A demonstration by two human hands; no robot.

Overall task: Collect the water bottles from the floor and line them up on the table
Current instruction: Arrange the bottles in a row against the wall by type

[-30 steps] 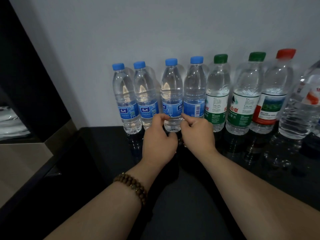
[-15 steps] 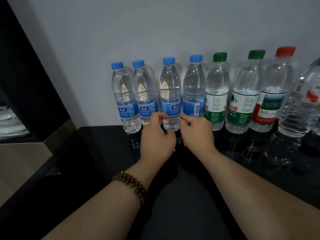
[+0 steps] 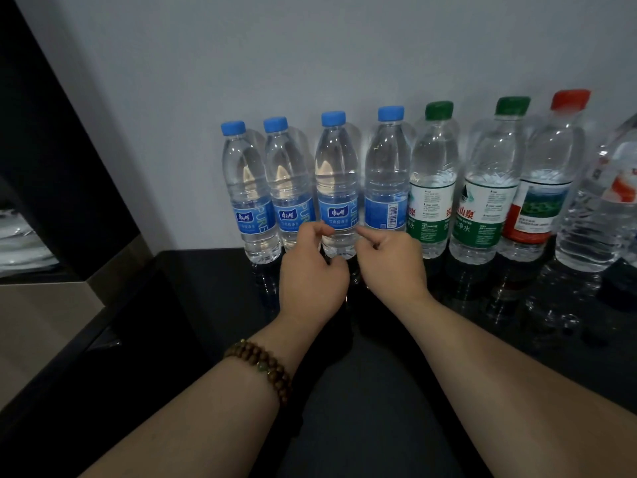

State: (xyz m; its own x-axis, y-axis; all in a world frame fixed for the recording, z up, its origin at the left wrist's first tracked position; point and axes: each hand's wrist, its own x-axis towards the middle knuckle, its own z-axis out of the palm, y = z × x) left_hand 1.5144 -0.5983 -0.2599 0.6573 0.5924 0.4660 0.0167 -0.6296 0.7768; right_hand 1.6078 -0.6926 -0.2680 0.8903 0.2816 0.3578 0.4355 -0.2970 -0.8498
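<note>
Several water bottles stand upright in a row on the black table (image 3: 379, 391), against the grey wall. From the left come blue-capped ones (image 3: 246, 188), (image 3: 287, 188), then the third blue-capped bottle (image 3: 336, 181) and a fourth (image 3: 386, 181). To their right are two green-capped bottles (image 3: 434, 181), (image 3: 493, 188), a red-capped bottle (image 3: 548, 181) and a larger bottle (image 3: 606, 208) cut off by the frame edge. My left hand (image 3: 310, 284) and right hand (image 3: 393, 263) pinch the lower part of the third blue-capped bottle from either side, fingers curled.
A dark cabinet (image 3: 51, 150) rises at the left, close to the table's left edge. Below it lies a beige surface (image 3: 34, 322). A beaded bracelet (image 3: 265, 367) sits on my left wrist. The glossy tabletop reflects the bottles.
The third blue-capped bottle has been turned on the spot, so its logo now faces front. Both hands stayed on its lower part.
</note>
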